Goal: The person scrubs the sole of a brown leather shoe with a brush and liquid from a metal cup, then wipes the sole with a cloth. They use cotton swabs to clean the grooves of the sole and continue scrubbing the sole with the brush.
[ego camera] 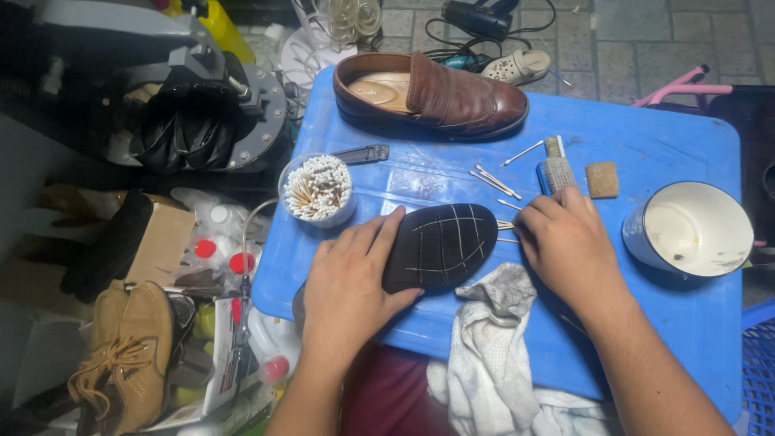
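Observation:
A shoe lies sole up on a blue plastic surface; its sole is black with pale grid lines. My left hand rests over the heel end and holds the shoe down. My right hand is curled beside the toe end, its fingertips at several cotton swabs lying there. Whether it pinches one is hidden by the fingers. A brown leather loafer stands upright at the far edge.
A clear cup of cotton swabs stands to the left. A small brush, a tan block and a white bowl are to the right. A grey-white rag hangs over the near edge. Tan boots and bottles crowd the floor at left.

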